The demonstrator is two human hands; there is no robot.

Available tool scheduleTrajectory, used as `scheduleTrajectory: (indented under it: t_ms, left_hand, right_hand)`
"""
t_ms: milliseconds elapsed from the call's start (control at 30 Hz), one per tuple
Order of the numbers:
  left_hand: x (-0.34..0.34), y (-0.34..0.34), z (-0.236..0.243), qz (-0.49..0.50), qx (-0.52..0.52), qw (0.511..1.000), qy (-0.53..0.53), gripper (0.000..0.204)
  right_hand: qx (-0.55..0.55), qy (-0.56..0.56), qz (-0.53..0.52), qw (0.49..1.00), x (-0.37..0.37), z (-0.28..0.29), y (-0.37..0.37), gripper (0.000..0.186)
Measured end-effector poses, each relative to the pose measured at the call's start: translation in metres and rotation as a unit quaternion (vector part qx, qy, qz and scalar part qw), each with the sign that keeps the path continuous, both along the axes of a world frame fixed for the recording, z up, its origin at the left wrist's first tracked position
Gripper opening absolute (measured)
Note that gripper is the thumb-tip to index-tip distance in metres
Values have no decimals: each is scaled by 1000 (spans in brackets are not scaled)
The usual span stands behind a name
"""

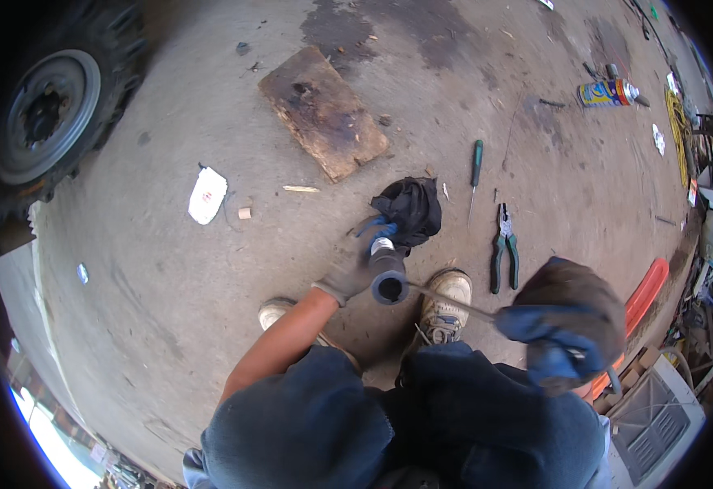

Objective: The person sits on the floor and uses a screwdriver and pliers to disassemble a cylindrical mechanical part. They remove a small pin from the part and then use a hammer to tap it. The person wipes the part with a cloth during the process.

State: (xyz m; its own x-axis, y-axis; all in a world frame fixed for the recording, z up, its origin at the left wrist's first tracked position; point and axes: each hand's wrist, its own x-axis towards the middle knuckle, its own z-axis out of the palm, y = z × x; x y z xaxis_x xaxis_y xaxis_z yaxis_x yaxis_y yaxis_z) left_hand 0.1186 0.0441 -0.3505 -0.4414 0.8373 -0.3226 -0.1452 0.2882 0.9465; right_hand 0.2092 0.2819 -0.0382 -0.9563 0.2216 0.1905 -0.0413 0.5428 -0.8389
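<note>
Left hand (353, 267): closed round tube (388, 266); right hand (554, 336): apparently clenched on rod (461, 304); rod may slip if tube turns

One spray can (607, 94), well to the right of the wooden board (324, 114), carries a blue-and-yellow label, its lettering too small to make out. One white packet (207, 200), below and left of the board, bears small red print, likewise illegible.
</note>
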Motion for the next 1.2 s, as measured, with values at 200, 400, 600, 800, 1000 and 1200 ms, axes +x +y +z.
scheduleTrajectory:
  t_ms: [200,400,600,800,1000,1200]
  left_hand:
    - [11,0,-25,39,-54,963,-262,58]
    - [-2,13,15,-17,-27,999,-28,58]
    - [-9,15,40,-76,-6,977,201,55]
    - [-11,18,49,-92,-18,964,249,52]
    - [-10,20,52,-100,-41,962,251,53]
    - [-10,19,49,-104,-34,962,250,53]
  right_hand:
    - [-62,28,-177,982,47,3,-1,18]
    - [-63,3,-299,952,83,-32,-5,17]
    - [-137,6,-289,947,76,-41,0,26]
    - [-188,-23,-381,905,83,-43,-3,17]
    - [-223,-21,-332,916,88,-44,0,16]
    - [-309,-17,-371,876,70,-33,-11,19]
